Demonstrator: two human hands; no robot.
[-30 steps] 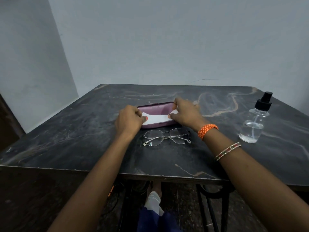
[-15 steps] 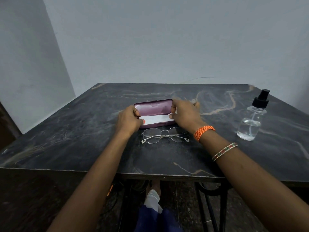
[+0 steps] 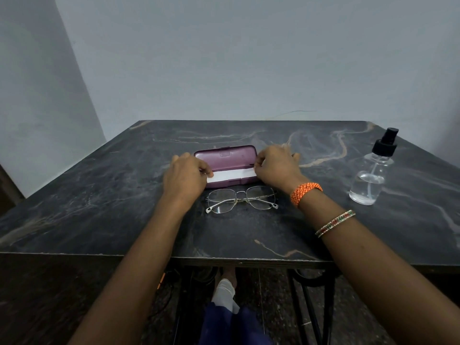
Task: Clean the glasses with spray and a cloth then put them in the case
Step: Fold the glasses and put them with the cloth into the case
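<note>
A purple glasses case (image 3: 225, 158) lies open in the middle of the dark marble table (image 3: 99, 207), lid raised toward the wall. A white cloth (image 3: 230, 175) lies inside its lower half. My left hand (image 3: 185, 176) grips the case's left end and my right hand (image 3: 275, 166) grips its right end, thumbs at the cloth's edges. Thin metal-framed glasses (image 3: 241, 199) lie folded on the table just in front of the case, between my wrists. A clear spray bottle (image 3: 372, 174) with a black pump stands at the right.
Grey walls close off the table at the back and left. The table's front edge (image 3: 224, 257) runs below my forearms, with black metal legs, a foot and blue cloth visible underneath.
The case lid has swung up from nearly flat to wide open. Both hands stayed at the case's ends.
</note>
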